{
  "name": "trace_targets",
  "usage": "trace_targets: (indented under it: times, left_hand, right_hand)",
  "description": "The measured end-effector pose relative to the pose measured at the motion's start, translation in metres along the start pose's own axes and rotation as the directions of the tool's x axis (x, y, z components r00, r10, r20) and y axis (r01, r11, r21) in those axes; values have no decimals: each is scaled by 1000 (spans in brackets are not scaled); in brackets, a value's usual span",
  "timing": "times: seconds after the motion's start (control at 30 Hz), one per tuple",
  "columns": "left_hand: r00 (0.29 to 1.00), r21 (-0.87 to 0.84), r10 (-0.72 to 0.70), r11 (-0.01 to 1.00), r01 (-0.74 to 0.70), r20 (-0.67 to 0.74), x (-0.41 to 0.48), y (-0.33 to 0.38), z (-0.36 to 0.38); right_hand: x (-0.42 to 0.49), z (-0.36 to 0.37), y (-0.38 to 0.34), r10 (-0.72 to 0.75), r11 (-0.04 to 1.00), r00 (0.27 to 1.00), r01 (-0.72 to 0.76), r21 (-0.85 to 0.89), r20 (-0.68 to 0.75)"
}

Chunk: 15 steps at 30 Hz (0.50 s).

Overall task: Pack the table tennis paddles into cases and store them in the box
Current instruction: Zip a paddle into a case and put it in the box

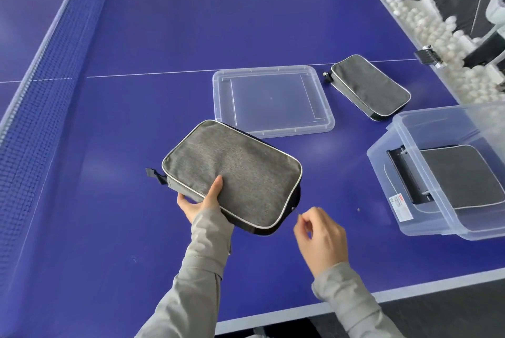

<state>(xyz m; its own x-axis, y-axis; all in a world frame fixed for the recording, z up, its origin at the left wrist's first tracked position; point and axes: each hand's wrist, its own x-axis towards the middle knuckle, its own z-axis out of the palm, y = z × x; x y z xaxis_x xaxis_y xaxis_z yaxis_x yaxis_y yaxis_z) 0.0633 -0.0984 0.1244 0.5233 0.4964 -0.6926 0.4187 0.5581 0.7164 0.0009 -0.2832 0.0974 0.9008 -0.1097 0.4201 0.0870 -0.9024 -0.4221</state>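
A grey fabric paddle case (235, 171) with pale piping is held tilted just above the blue table. My left hand (200, 198) grips its near-left edge, thumb on top. My right hand (321, 236) pinches the small zipper pull (296, 209) at the case's near-right corner. A second grey case (370, 86) lies flat on the table farther right. A third case (461, 176) lies inside the clear plastic box (410, 201) at the right edge. No bare paddle is visible.
The box's clear lid (273, 100) lies upside down behind the held case. The net (49, 69) runs along the left. A trough of several white balls (437, 37) lines the table's right side. The table's front edge (300, 310) is near my arms.
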Motion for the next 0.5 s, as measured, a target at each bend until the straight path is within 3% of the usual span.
trace_targets:
  times: [0.13,0.2,0.37,0.5]
  left_hand:
    - [996,44,0,999,-4,89,-4,-2,-8]
    - [992,84,10,996,-21,123,-3,0,-13]
    - [957,128,30,989,-70,289,10,11,-25]
    - [895,178,59,972,-152,442,17,25,-32]
  right_hand:
    - [27,2,29,197,977,980,-199,75,24]
    - [38,1,38,229,961,971,-237,140,72]
    - [55,-4,35,315,816,889,-433,384,332]
    - [78,-13,22,309,688,782,-576,441,541]
